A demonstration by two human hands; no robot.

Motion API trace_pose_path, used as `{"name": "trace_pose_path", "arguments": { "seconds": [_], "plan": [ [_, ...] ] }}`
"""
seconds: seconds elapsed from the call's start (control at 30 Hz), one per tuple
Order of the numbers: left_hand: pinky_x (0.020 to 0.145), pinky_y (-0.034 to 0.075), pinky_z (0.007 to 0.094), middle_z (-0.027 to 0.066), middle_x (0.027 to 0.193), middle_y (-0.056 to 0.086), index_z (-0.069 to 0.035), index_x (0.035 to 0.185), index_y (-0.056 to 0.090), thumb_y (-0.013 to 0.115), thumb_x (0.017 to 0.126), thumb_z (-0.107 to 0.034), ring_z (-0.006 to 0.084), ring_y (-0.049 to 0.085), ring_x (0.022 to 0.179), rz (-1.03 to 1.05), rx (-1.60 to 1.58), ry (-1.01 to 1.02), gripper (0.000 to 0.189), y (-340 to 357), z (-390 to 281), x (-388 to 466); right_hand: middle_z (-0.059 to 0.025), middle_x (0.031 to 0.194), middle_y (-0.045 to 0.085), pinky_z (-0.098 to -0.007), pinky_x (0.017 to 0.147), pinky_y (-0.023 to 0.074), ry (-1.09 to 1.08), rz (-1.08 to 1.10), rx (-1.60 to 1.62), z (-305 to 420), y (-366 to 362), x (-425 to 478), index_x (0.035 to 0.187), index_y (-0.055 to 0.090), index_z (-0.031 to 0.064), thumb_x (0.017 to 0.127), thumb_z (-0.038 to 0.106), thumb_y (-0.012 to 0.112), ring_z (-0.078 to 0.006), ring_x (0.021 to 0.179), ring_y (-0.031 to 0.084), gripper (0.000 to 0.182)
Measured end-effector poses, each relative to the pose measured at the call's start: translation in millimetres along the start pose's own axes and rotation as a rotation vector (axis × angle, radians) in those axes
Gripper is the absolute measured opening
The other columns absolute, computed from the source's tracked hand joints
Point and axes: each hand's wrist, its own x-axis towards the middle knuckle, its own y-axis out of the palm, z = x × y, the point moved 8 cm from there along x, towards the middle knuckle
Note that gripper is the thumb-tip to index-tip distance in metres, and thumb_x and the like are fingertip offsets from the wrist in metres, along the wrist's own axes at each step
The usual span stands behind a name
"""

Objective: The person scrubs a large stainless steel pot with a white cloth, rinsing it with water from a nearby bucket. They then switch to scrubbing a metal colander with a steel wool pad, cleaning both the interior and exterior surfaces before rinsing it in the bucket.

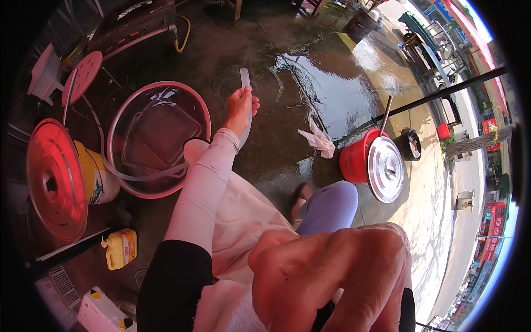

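My left hand (239, 108), in a pale sleeve, reaches out ahead and grips a translucent plastic hose (245, 78). One end of the hose sticks out beyond my fingers, and part of it hangs below the hand. To the left of that hand is a large round metal basin (159, 137) with a shallow layer of liquid. A length of clear hose (137, 178) crosses the basin's near side and passes behind my forearm. Very close to the camera, my right hand (327, 269) is raised with bent fingers. Whether it touches or holds anything is hidden.
A red bucket (352, 162) with a metal lid (386, 169) stands right, near a crumpled plastic bag (317, 139) on wet concrete (265, 137). Left are a yellow bucket (97, 174), a large lid (56, 180), a stool (83, 76) and a yellow jug (120, 249).
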Motion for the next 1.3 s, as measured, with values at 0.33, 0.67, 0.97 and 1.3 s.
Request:
{"name": "trace_pose_path", "arguments": {
  "seconds": [0.33, 0.67, 0.97, 1.3],
  "plan": [
    [0.049, 0.050, 0.0297, 0.0049, 0.079, 0.067, -0.009, 0.110, 0.059, 0.054, 0.100, -0.035, 0.0140, 0.063, 0.062, 0.005, -0.100, -0.004, 0.028, -3.6, -9.7, -3.0, -0.0138, 0.102, 0.069, -0.0308, 0.072, 0.0409, 0.059, -0.082, 0.055, -38.5, 25.3, 2.4, 0.101, 0.074, 0.0001, 0.087, 0.045, 0.072, -0.0199, 0.082, 0.055, 0.047],
    [0.050, 0.051, 0.0298, 0.0047, 0.080, 0.066, -0.014, 0.108, 0.062, 0.061, 0.097, -0.036, 0.0147, 0.063, 0.062, -0.003, -0.126, -0.018, 0.025, -11.1, -5.4, -13.9, -0.0117, 0.095, 0.070, -0.0285, 0.067, 0.0403, -0.015, -0.137, -0.026, -37.6, 53.2, 15.2, 0.096, 0.075, 0.0006, 0.087, 0.044, 0.072, -0.0183, 0.080, 0.055, 0.045],
    [0.050, 0.050, 0.0302, 0.0030, 0.077, 0.065, -0.013, 0.108, 0.059, 0.058, 0.098, -0.034, 0.0143, 0.062, 0.061, 0.068, -0.168, -0.028, 0.024, -5.2, 0.4, -11.6, -0.0071, 0.082, 0.070, -0.0296, 0.068, 0.0379, 0.348, -0.339, -0.196, -31.0, 35.9, -6.6, 0.081, 0.072, 0.0037, 0.089, 0.025, 0.073, -0.0188, 0.076, 0.056, 0.023],
    [0.056, 0.054, 0.0341, 0.0050, 0.083, 0.064, -0.012, 0.110, 0.056, 0.057, 0.098, -0.035, 0.0187, 0.065, 0.066, 0.115, -0.180, -0.040, 0.025, -13.1, -8.1, -19.8, -0.0022, 0.112, 0.064, -0.0242, 0.076, 0.0497, 0.783, -0.958, -0.431, -47.4, -104.5, -140.7, 0.120, 0.061, 0.0060, 0.097, 0.022, 0.065, -0.0065, 0.091, 0.058, 0.028]
  ]
}}
